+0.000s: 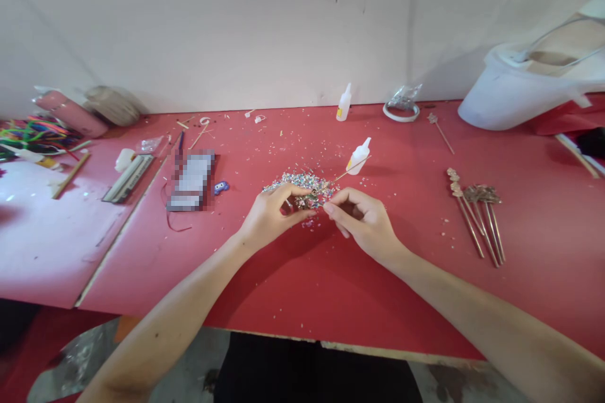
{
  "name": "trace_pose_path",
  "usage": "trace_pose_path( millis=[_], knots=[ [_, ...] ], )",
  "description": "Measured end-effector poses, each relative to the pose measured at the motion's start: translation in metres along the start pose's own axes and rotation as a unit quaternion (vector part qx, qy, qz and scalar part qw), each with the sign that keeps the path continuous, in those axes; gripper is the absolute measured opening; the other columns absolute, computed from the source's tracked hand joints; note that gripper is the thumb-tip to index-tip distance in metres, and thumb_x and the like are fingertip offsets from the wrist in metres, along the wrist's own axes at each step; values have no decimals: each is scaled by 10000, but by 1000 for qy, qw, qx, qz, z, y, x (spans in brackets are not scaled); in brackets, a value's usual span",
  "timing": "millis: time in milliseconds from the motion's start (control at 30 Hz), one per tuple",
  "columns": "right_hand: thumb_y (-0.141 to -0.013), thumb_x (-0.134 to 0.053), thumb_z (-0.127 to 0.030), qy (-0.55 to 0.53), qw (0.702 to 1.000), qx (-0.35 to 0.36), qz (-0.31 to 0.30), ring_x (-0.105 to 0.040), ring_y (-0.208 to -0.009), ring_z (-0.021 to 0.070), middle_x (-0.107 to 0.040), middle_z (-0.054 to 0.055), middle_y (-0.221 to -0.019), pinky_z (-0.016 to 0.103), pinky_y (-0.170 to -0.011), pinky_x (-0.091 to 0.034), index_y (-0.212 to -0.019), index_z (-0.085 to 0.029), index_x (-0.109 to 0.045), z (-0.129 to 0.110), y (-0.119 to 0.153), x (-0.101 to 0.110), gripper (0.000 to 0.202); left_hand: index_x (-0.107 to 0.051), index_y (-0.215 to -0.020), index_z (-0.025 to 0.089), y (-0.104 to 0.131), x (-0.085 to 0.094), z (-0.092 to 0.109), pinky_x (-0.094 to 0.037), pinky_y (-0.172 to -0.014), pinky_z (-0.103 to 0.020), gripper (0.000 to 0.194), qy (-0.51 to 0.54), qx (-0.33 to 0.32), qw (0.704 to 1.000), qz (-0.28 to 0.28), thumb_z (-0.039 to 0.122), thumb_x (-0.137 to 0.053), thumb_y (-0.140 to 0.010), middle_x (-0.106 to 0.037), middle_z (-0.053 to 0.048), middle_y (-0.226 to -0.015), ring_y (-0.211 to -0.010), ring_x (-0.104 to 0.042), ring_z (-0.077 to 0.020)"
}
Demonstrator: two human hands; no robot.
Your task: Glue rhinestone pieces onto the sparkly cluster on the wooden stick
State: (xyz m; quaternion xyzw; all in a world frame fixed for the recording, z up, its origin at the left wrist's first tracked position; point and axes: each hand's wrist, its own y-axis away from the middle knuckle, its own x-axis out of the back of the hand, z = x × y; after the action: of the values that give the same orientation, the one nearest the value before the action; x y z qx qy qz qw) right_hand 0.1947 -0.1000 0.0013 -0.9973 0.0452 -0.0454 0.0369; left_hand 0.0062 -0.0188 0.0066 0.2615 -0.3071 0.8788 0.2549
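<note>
Near the middle of the red table, my left hand (270,213) grips the ornamented head of a gold-coloured hair stick (344,173) between thumb and fingers. Its thin shaft points up and to the right. My right hand (368,221) is closed in a pinch close beside the ornament; whatever its fingertips hold is too small to name. Behind and beneath my hands spreads a heap of small glittering coloured stones (293,180). A white glue bottle (359,156) leans just beyond the shaft.
Several finished-looking hair sticks (477,217) lie at right, with another single stick (444,133) farther back. A second glue bottle (344,106) and a white tape roll (401,113) stand near the wall. A white bucket (505,91) occupies the back right; a phone (193,181) lies left.
</note>
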Motion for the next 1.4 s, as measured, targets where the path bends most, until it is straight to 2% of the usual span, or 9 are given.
trace_pose_path(
  millis=[300,633,1000,1400],
  knots=[
    [-849,-640,-371,24,999,-26,4,-415,-423,55,-471,-60,-534,231,-429,-335,-730,-194,-556,2,-3,-2,230,-626,-986,171,2,-4,1,-542,-573,-192,287,-25,-39,998,38,349,-733,-788,-709,-14,-847,-583,-618,-76],
    [-845,-638,-389,46,998,-30,-1,-416,-450,58,-489,-48,-567,235,-451,-349,-725,-191,-562,0,-1,-2,244,-619,-1004,177,3,-5,-3,-525,-587,-209,247,-62,-73,995,18,358,-673,-845,-701,-22,-853,-593,-599,-81],
    [-843,-634,-412,51,998,-31,5,-410,-435,61,-473,-54,-547,236,-441,-341,-727,-193,-555,1,-3,-3,259,-621,-1003,175,2,-4,-2,-524,-591,-189,254,-51,-72,996,27,309,-718,-810,-701,-12,-843,-634,-635,-87],
    [-840,-636,-409,47,998,-33,10,-413,-447,63,-473,-51,-551,242,-455,-349,-730,-197,-556,-2,-3,-4,252,-624,-997,180,2,-4,0,-532,-576,-194,251,-46,-56,997,18,349,-694,-827,-707,-18,-860,-578,-606,-74]
  ],
)
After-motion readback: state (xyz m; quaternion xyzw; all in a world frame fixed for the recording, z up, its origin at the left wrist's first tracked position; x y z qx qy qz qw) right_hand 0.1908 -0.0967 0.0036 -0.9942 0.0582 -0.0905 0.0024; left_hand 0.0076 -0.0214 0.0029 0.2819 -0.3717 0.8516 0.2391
